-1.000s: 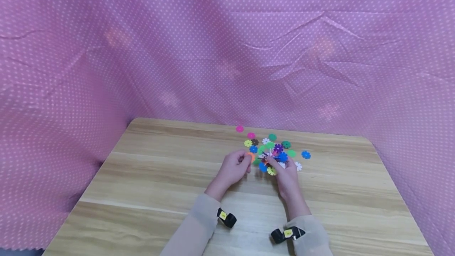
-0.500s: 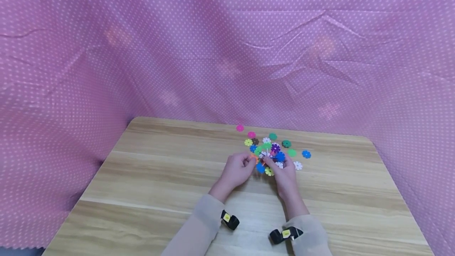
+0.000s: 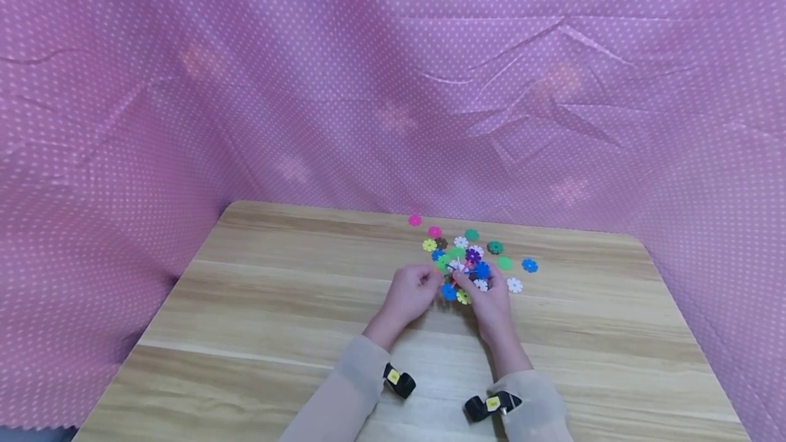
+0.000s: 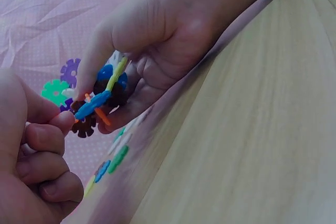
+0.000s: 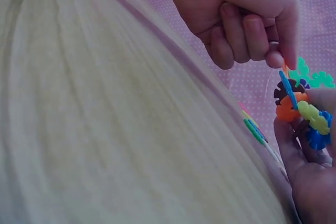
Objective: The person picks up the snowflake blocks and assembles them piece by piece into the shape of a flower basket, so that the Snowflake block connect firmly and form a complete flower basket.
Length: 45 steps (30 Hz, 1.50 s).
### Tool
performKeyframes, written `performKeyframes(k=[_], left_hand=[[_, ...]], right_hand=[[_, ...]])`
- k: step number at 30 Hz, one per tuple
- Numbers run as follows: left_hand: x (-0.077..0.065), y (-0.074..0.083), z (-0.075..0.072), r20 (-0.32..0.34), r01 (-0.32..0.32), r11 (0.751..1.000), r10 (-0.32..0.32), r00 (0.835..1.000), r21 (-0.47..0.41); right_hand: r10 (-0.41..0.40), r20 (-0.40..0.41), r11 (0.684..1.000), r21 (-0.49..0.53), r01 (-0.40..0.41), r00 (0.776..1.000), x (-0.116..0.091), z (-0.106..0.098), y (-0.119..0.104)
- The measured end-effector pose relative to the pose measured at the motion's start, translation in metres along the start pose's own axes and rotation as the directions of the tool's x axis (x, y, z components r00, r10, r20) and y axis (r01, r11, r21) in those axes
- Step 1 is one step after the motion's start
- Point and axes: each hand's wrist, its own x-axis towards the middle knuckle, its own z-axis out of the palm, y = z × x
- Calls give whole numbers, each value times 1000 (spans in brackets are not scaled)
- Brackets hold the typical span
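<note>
My right hand (image 3: pixel 491 305) grips a cluster of interlocked plastic snowflake discs (image 3: pixel 473 256), its thumb across the near side. Purple, green, blue, yellow, brown, orange and white discs stick out of this cluster at various angles. My left hand (image 3: pixel 410 293), close on its left, pinches an orange snowflake disc (image 5: pixel 285 68) between thumb and index finger, the other fingers curled in. Most of that orange disc is hidden by the fingertips. In both wrist views it meets the cluster near a blue disc (image 4: pixel 93 105); whether their slots are joined I cannot tell.
Loose snowflake discs lie on the wooden table (image 3: pixel 276 305) beyond the hands, among them a pink disc (image 3: pixel 415 220), a dark green disc (image 3: pixel 495 247), a blue disc (image 3: pixel 529 265) and a white disc (image 3: pixel 514 285). A pink dotted curtain (image 3: pixel 344 121) surrounds the table's back and sides.
My left hand has moved right with the orange disc, up to the cluster. The cluster in my right hand has shifted slightly left. The loose discs have stayed in place.
</note>
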Motion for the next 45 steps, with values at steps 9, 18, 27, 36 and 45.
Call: performKeyframes(k=[9,18,27,36,45], left_hand=[[-2,1,12,-84,-6,1000,4,996,-23],[-5,6,15,-75,61,993,-69,995,-99],[-3,-1,12,-39,34,995,-38,999,-93],[0,-8,3,-52,-18,998,14,999,-67],[6,-11,-2,-99,-108,994,106,989,-21]], right_hand=[[51,-21,998,26,-50,998,0,0,-1],[111,-6,992,62,-111,994,-1,-1,-2],[95,10,992,80,-96,995,-1,-1,-2],[37,22,995,97,-39,999,-1,0,-2],[-23,30,998,67,21,999,1,0,-1]])
